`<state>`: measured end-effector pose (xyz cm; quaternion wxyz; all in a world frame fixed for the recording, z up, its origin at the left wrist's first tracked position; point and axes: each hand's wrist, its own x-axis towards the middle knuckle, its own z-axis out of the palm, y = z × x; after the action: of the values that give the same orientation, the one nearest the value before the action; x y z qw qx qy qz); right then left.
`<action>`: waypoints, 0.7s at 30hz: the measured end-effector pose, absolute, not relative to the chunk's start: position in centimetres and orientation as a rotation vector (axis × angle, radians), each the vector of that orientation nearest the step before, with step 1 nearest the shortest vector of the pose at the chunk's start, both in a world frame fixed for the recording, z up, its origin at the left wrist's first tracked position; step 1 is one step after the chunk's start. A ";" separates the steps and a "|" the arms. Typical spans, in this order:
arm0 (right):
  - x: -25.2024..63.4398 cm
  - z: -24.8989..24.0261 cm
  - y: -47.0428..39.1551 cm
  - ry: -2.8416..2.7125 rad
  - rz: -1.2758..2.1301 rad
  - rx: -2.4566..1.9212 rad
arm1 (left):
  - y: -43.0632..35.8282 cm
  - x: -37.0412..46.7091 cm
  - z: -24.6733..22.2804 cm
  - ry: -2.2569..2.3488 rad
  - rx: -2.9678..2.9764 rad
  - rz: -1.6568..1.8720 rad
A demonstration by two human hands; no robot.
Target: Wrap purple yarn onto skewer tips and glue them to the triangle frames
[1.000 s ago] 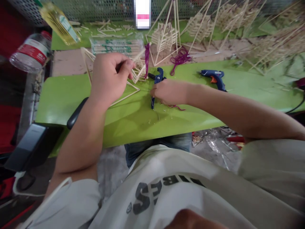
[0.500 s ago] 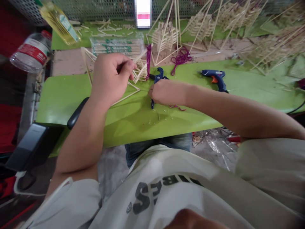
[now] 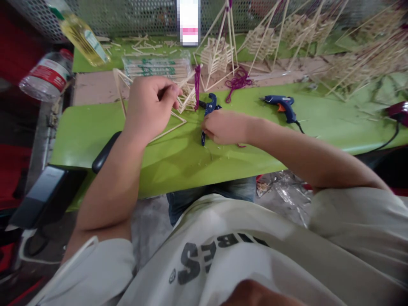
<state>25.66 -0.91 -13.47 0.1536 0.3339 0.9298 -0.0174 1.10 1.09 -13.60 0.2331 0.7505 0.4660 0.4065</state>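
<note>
My left hand (image 3: 149, 106) is closed, thumb against the fingers, at a frame of thin wooden sticks (image 3: 174, 126) whose sticks come out on both sides of it. A small stacked-stick piece (image 3: 188, 100) and a hanging purple string bundle (image 3: 197, 87) are just right of its fingertips. My right hand (image 3: 226, 126) has its fingers curled in a pinch over a dark blue hand cutter (image 3: 210, 104). The cutter's head and lower handle end show past the fingers. Whatever lies between those fingertips is hidden. Reddish thread (image 3: 241, 145) shows below the right wrist.
A blue glue gun (image 3: 282, 104) lies to the right on the green tabletop (image 3: 172, 170). Purple cord (image 3: 237, 83), packaged sticks (image 3: 156, 68) and several stick structures (image 3: 218, 55) stand behind. An oil bottle (image 3: 84, 38) and a red-labelled bottle (image 3: 47, 74) are at left.
The view has shifted slightly. My right hand has drawn back a little to the right, baring more of the cutter. The left hand keeps nearly the same pose.
</note>
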 end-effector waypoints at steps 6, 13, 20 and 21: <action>24.4 -13.3 -0.9 2.634 0.026 1.064 | 0.8 1.3 -13.2 1.305 2.067 1.115; 24.0 -13.1 -1.0 2.619 0.116 0.987 | 1.0 1.3 -13.5 1.305 2.100 1.128; 25.1 -14.5 -0.5 2.646 0.118 0.968 | 1.4 1.5 -13.8 1.329 2.072 1.127; 25.3 -14.7 -0.3 2.644 0.094 0.976 | 1.5 1.5 -13.9 1.326 2.065 1.130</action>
<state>25.34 -0.34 -14.65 0.1601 0.3416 0.9255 0.0329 1.49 1.48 -13.87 0.2181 0.7460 0.4789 0.4082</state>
